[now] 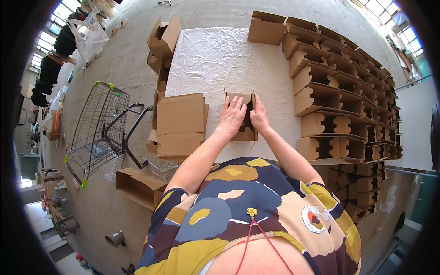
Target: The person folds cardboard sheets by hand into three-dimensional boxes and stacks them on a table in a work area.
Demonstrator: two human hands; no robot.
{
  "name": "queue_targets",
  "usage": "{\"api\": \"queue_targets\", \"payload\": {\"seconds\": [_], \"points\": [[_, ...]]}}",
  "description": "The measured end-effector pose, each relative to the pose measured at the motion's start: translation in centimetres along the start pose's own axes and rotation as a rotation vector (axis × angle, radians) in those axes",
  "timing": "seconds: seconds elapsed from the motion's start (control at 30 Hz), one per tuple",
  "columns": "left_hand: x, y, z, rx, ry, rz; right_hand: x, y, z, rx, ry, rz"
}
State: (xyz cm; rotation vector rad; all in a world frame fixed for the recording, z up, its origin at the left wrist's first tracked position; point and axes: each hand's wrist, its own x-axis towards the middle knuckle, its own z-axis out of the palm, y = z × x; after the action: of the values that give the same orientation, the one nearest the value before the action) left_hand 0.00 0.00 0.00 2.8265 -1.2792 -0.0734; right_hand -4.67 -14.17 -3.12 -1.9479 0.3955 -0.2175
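Observation:
A small brown cardboard box (246,135), partly folded up, stands on the white-covered table in front of me. My left hand (232,117) lies over its left part, fingers stretched out across the cardboard. At the box's right wall is my right hand (260,117), with the fingers straight along the outside and the thumb bent toward the dark inside, gripping the wall. Part of the box's left side is hidden under my left hand. A stack of flat cardboard sheets (180,113) lies to the left of the box.
The table's white cover (224,50) is wrinkled. Many folded boxes (321,98) stand in rows on the right, with more beneath. Another box (266,30) is at the far edge. Left are open cartons (165,39), a wire shopping cart (98,121) and an empty carton (137,185).

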Motion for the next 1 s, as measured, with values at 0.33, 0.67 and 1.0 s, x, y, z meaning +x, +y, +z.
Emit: {"api": "queue_targets", "payload": {"seconds": [0.33,0.67,1.0], "points": [[-1.8,-0.4,-0.4,-0.574,0.411,-0.242,-0.7,0.1,0.4,-0.100,0.051,-0.024],[0.0,-0.6,0.2,0.016,0.145,-0.151,-0.3,0.7,0.0,-0.152,0.052,-0.030],[0.0,-1.9,0.3,-0.028,0.098,-0.134,-0.2,-3.1,-0.2,-0.485,0.045,-0.188]]}}
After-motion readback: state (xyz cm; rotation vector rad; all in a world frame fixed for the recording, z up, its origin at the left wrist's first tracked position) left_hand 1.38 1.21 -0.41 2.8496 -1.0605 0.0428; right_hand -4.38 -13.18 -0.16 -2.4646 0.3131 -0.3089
